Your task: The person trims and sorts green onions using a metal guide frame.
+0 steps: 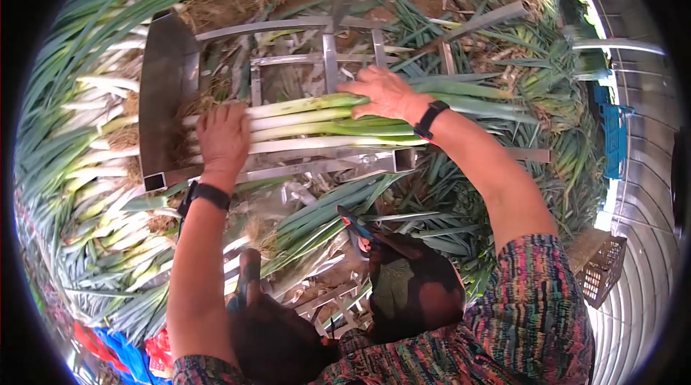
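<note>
Several long leeks [302, 124] lie side by side across a metal frame [288, 27], white root ends to the left and green leaves to the right. My left hand [224, 139] is laid over the white stems close to the roots, its fingers curved over them. At the frame's left end stands an upright metal plate [167, 82], and the roots reach toward it. Farther right, my right hand [385, 93] grips the leeks where white turns to green, the thumb apart from the fingers. The undersides of both hands are hidden.
More leeks [101, 162] are heaped on the left, and leafy piles [554, 97] lie on the right. A square metal bar end [404, 160] juts out below the bundle. A blue crate [615, 133] and a brown crate [603, 270] stand at the right edge.
</note>
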A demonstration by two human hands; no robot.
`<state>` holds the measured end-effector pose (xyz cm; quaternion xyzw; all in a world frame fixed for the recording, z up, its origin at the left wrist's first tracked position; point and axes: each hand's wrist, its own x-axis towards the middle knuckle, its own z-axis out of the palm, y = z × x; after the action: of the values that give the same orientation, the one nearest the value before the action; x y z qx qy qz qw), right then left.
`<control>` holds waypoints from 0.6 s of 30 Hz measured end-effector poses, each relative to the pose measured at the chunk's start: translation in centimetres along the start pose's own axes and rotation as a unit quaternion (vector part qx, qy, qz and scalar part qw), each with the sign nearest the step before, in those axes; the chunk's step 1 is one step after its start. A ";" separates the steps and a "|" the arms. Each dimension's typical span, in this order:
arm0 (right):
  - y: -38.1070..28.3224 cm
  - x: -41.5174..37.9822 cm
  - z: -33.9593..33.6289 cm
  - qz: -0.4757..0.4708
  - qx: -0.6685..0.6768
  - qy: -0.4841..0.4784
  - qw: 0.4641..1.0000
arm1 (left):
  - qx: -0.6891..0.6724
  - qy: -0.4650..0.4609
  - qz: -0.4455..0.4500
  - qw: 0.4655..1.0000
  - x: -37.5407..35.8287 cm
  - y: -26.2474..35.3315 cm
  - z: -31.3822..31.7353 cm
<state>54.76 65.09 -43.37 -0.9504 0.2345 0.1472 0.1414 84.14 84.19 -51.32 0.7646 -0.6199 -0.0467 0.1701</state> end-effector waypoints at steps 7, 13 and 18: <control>2.4 2.3 1.4 0.050 0.032 0.030 0.998 | 0.002 0.021 -0.032 0.999 0.2 0.2 0.4; 1.6 0.4 3.3 0.107 0.056 0.061 0.991 | 0.003 0.014 -0.029 0.999 0.0 0.0 0.4; -2.1 -2.3 4.5 0.130 0.017 0.106 0.986 | 0.014 -0.004 -0.028 0.999 -0.6 0.0 -0.1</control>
<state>52.89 69.36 -46.30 -0.9198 0.3717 0.0592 0.1113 84.06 84.82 -51.37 0.7840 -0.5991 -0.0457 0.1560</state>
